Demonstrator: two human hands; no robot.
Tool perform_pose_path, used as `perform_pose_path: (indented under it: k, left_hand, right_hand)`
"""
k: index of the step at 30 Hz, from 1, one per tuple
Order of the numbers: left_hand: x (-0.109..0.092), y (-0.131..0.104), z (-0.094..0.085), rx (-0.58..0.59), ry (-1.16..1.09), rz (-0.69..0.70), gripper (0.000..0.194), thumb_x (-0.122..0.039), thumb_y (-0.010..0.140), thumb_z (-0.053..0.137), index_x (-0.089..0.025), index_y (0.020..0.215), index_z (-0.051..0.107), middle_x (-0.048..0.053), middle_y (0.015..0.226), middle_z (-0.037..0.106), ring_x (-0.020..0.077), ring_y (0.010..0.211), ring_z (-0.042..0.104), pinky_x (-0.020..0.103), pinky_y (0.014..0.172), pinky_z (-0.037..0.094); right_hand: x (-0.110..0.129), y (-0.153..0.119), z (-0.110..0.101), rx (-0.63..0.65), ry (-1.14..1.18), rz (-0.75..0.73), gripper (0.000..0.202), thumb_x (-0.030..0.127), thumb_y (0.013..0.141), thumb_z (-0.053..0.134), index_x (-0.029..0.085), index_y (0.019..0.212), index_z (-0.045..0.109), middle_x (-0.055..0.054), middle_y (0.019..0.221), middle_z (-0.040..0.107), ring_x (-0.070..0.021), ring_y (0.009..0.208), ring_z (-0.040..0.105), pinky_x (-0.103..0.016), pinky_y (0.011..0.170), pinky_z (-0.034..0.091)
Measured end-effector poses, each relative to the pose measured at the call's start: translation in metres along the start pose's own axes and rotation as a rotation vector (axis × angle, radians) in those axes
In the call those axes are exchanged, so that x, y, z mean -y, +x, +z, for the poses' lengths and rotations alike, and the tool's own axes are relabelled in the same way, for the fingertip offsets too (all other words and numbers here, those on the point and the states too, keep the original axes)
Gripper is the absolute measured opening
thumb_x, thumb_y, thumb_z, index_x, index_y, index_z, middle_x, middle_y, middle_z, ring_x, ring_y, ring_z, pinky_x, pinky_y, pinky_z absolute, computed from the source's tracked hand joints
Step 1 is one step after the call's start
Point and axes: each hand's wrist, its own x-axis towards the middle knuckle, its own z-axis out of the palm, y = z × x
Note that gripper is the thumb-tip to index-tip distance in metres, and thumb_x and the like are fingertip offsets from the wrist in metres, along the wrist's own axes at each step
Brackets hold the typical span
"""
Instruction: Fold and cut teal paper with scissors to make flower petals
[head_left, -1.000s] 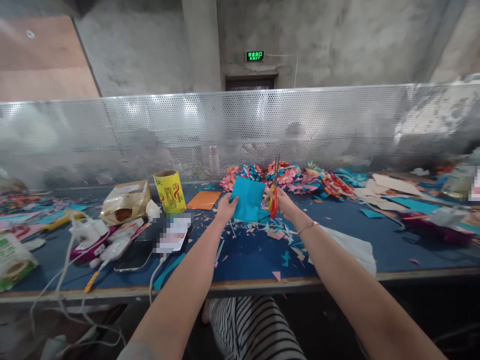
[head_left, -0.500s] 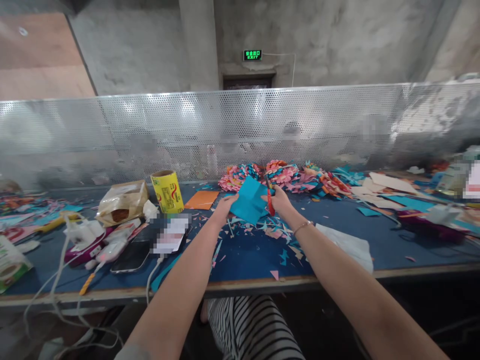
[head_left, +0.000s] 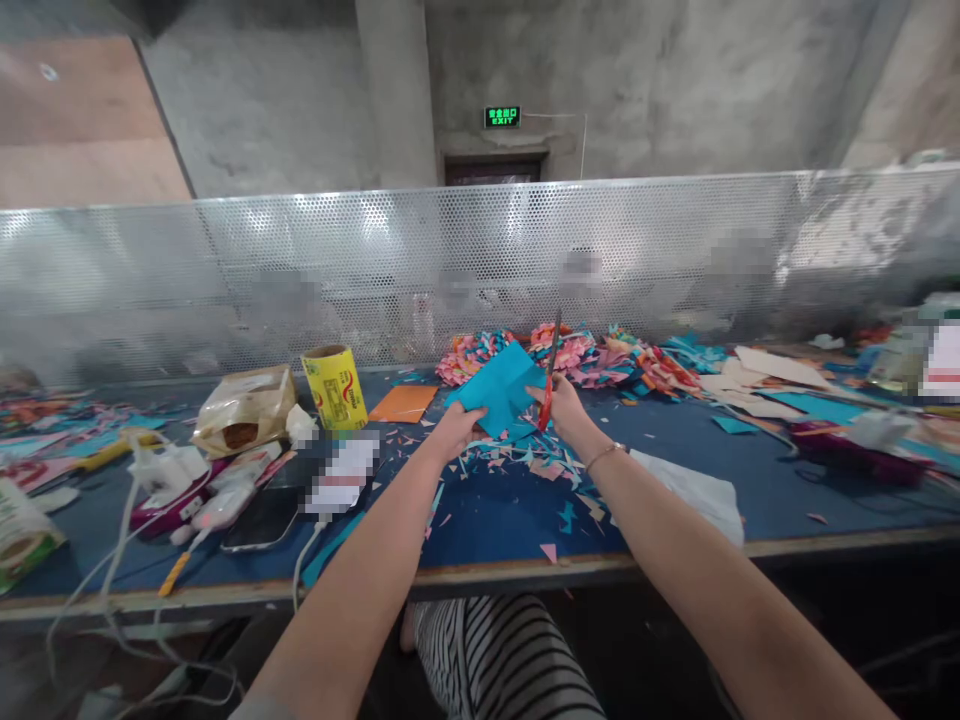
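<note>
My left hand [head_left: 457,428] grips a folded sheet of blue paper [head_left: 499,385] by its lower left corner and holds it tilted above the blue table [head_left: 495,515]. My right hand [head_left: 564,405] holds red-handled scissors [head_left: 550,385] with the blades pointing up, at the right edge of the paper. Small paper scraps [head_left: 525,465] lie on the table just below both hands.
Folded paper flowers [head_left: 570,352] are piled behind the hands against a perforated metal screen [head_left: 375,270]. To the left lie an orange sheet [head_left: 403,403], a yellow tape roll [head_left: 335,386], a snack bag [head_left: 244,408], a phone [head_left: 264,516] and cables. A white cloth [head_left: 694,495] lies at the right.
The blue paper has been turned and tilted, its upper corner now pointing right. The scissors have risen again, blades pointing up beside the paper's right edge.
</note>
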Motion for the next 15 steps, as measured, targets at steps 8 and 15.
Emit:
perform_pose_path:
  k: [8,15]
  left_hand:
    - [-0.007,0.011,-0.012,-0.394,-0.228,0.093,0.037,-0.016,0.07,0.063,-0.017,0.107,0.056,0.008,0.087,0.068,0.0189,0.073,0.065,0.039,0.073,0.053]
    - [-0.009,0.015,-0.02,-0.488,-0.38,0.138,0.025,-0.02,0.074,0.062,-0.021,0.099,0.057,0.004,0.082,0.066,0.0151,0.067,0.063,0.042,0.075,0.053]
  right_hand:
    - [-0.006,0.006,0.0,-0.017,-0.311,-0.034,0.045,0.047,0.056,0.067,0.021,0.078,0.038,0.005,0.064,0.049,-0.0116,0.057,0.05,-0.025,0.052,0.041]
    - [-0.002,-0.006,-0.007,0.057,-0.991,-0.24,0.057,0.05,0.065,0.062,0.012,0.104,0.045,-0.017,0.106,0.055,-0.0269,0.1,0.052,-0.034,0.08,0.041]
